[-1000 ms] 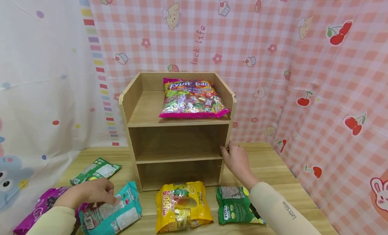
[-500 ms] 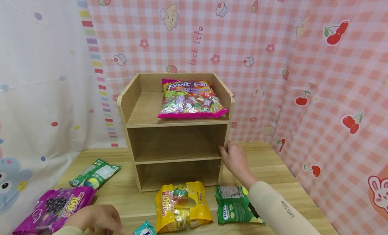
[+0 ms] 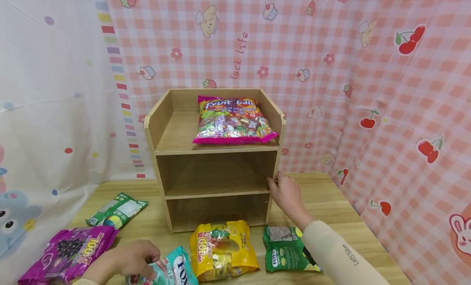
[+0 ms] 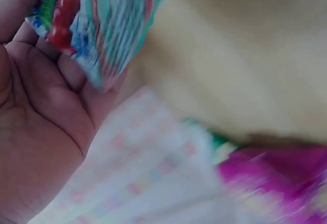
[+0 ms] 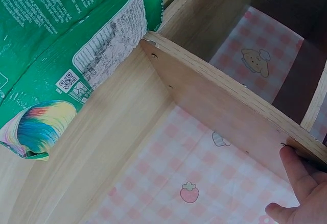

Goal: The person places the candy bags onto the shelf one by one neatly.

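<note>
My left hand (image 3: 134, 258) holds a teal candy bag (image 3: 180, 270) marked FOX at the lower edge of the head view. In the left wrist view, the crinkled end of that bag (image 4: 117, 30) lies against the curled fingers, with the palm in sight. My right hand (image 3: 288, 195) grips the front edge of the right side panel of a small wooden shelf (image 3: 217, 194). The right wrist view shows its fingers (image 5: 296, 168) at the panel's edge. A fruit candy bag (image 3: 233, 119) lies on the top tier, to the right.
Before the shelf lies a yellow candy bag (image 3: 222, 252), with a green candy bag (image 3: 288, 248) to its right. A purple candy bag (image 3: 70, 252) and another green bag (image 3: 117, 211) lie at left. Patterned cloth (image 3: 309, 43) hangs behind and at the sides.
The teal bag has turned so that its FOX side shows, and it has moved rightward toward the yellow bag with my left hand. The right hand stays on the shelf.
</note>
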### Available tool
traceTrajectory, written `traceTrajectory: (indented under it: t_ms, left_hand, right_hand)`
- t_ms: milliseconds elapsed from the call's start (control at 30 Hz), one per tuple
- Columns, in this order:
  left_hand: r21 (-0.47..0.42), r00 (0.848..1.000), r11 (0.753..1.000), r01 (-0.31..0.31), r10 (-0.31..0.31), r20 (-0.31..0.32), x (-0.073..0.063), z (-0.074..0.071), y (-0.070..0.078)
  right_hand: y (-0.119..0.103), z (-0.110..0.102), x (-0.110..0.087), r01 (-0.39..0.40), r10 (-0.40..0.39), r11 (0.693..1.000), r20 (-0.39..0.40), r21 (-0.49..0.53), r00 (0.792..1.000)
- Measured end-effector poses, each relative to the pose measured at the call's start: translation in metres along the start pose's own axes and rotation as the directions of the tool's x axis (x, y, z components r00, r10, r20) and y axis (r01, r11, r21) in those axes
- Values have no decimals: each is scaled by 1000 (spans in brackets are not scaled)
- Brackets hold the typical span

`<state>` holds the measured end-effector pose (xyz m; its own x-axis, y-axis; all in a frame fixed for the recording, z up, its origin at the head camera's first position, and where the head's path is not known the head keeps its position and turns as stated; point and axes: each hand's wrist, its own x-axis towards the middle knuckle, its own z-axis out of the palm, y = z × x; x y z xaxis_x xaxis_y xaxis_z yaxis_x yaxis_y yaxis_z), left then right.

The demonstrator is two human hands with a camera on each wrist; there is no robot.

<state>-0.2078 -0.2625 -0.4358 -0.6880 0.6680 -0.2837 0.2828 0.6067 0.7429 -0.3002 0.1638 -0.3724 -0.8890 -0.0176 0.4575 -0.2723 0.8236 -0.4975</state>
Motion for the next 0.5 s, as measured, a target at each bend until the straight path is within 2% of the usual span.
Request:
traceTrajectory:
  t_ms: [67, 200, 267, 333, 367, 433, 467, 500]
  left_hand:
    - [-13, 998, 999, -31, 31, -63, -5, -13, 31]
    - [-59, 989, 992, -112, 105, -108, -14, -43, 84]
    - [-112, 978, 980, -165, 147, -148, -17, -60, 107]
    - [-138, 956, 971, -195, 157, -248, -19, -75, 132]
    - [-150, 936, 965, -217, 162, -313, -19, -82, 144]
    - [-170, 872, 954, -249, 144, -468, -17, -96, 169]
    - [-188, 826, 945, -267, 124, -550, -15, -103, 181]
    - [-209, 771, 938, -276, 87, -631, -12, -109, 193]
  right_hand:
    - [0, 0, 0, -4, 4, 1000, 0, -2, 1000]
    - [2, 0, 0, 0, 0, 1000, -8, -4, 1000]
    - [3, 0, 0, 2, -2, 1000, -9, -2, 1000]
    - [3, 0, 0, 3, -3, 1000, -13, 1, 1000]
    - [3, 0, 0, 4, -4, 1000, -15, 1, 1000]
    - [4, 0, 0, 8, -8, 1000, -18, -1, 1000]
    - [3, 0, 0, 10, -10, 1000, -20, -3, 1000]
    - [3, 0, 0, 14, -14, 1000, -19, -4, 1000]
